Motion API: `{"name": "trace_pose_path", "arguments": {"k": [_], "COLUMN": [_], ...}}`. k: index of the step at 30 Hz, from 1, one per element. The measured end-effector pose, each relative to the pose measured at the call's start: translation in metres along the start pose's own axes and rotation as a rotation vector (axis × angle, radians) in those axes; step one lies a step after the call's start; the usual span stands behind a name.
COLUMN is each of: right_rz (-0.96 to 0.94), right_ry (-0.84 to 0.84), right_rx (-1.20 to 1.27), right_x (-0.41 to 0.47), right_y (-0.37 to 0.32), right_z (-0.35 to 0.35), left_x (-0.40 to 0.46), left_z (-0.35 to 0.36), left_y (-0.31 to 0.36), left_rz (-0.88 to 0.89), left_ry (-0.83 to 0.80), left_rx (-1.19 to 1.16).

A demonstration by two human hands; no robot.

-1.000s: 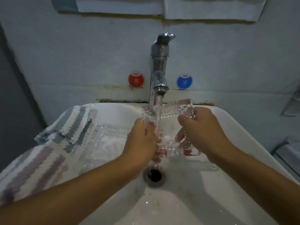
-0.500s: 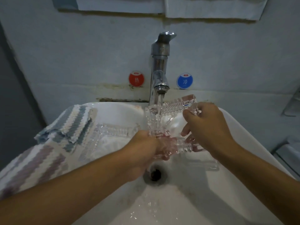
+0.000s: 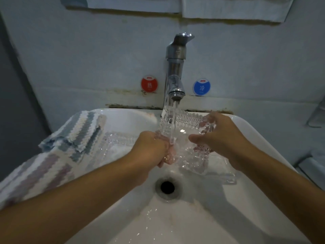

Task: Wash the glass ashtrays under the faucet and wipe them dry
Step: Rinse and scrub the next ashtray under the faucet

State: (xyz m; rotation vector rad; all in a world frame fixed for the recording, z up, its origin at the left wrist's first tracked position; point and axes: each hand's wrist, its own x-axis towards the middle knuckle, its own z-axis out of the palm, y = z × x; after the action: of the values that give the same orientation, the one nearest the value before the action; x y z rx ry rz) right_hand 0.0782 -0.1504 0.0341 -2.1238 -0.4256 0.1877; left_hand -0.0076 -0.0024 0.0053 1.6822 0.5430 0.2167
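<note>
White sink (image 3: 249, 131), left hand (image 3: 151, 148) fingertips hidden behind wet ashtray (image 3: 186, 124)

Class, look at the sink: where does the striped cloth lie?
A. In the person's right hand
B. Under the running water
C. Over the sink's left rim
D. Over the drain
C: the striped cloth is draped over the left rim of the sink, apart from the water stream, the drain and the right hand.
</note>
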Motion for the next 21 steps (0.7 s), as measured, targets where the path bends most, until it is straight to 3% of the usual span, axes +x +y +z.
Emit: {"name": "trace_pose_path", "arguments": {"k": [8, 15, 21], "right_rz": [0.100, 0.073, 0.061], "right_ry": [-0.361, -0.166, -0.075], "right_rx": [-0.056, -0.016, 0.050], "right_x": [-0.003, -0.004, -0.015], "right_y": [0.001, -0.005, -0.008], "right_z": [-0.002, -0.004, 0.008], "left_x": [0.003, 0.007, -0.002], "left_z": [-0.012, -0.005, 0.000], "left_y": [0.001, 0.000, -0.001], "left_rz": [0.206, 0.176, 0.082], "left_ry": [0.109, 0.049, 0.125], "left_rx": [0.192, 0.233, -0.012]}}
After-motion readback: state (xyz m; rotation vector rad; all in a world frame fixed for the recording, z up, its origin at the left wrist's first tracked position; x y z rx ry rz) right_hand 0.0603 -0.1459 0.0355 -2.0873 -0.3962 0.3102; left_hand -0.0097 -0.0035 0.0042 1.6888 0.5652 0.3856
